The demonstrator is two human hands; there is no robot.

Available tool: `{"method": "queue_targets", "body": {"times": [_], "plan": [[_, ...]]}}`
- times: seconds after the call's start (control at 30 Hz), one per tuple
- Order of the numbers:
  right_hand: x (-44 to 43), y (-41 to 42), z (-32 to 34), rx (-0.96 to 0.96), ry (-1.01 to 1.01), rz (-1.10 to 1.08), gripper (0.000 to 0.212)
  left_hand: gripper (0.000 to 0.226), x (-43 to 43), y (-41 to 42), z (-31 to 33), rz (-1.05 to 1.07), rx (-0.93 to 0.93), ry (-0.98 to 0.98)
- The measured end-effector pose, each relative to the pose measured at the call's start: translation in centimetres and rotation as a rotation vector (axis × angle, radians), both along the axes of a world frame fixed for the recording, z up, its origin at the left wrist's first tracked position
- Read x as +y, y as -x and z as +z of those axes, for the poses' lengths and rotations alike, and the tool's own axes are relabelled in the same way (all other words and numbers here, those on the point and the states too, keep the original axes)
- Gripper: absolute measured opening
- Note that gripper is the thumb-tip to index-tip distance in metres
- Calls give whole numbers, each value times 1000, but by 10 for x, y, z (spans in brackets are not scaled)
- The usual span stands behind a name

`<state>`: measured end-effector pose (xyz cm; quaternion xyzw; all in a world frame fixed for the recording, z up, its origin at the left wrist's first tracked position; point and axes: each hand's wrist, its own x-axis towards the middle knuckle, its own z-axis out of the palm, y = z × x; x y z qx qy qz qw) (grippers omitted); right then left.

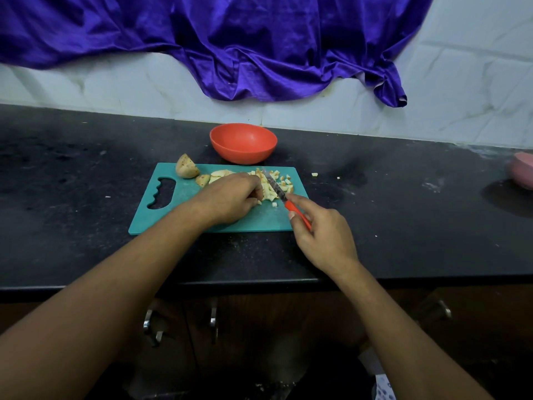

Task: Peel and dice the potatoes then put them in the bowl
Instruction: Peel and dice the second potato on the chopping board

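Plainly, the left hand [230,197] curls over the potato strips [267,193] on the teal board [178,217] while the right hand [320,235] pinches the knife [284,197], and those firm, wet-looking pieces seem slippery, best pinned from above, short of the red bowl [242,154].

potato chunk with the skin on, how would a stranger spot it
On the black stone counter lies a teal plastic cutting board, a round red bowl just behind it. At the board's far left corner sits the brown-skinned potato chunk. It is the largest piece, unlike the small pale potato dice to its right.
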<state>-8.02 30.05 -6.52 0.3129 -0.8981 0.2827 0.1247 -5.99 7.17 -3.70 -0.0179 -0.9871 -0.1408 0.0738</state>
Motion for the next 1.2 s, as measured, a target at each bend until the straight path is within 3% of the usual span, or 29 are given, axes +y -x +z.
{"method": "queue_targets", "body": {"times": [0.17, 0.3, 0.53, 0.93, 1.03, 1.2], "plan": [[-1, 0, 0, 3, 16, 5, 43, 8, 6, -2, -5, 0, 70, -3], [-1, -1, 1, -9, 45, 4, 42, 28, 13, 0, -17, 36, 185, -48], [-1, -2, 3, -14, 99, -37, 41, 10, 17, 5, -17, 45, 341, -208], [0, -2, 4, -42, 113, -51, 41, 16, 2, -15, -17, 160, 310, -746], [-2, -3, 5, -27, 72, -38, 41, 12, -12, -30, -19, 184, 275, -709], [-9, -11, 6, -46, 52, 12, 41, 6, -27, -52, -23, 255, 233, -457]]}}
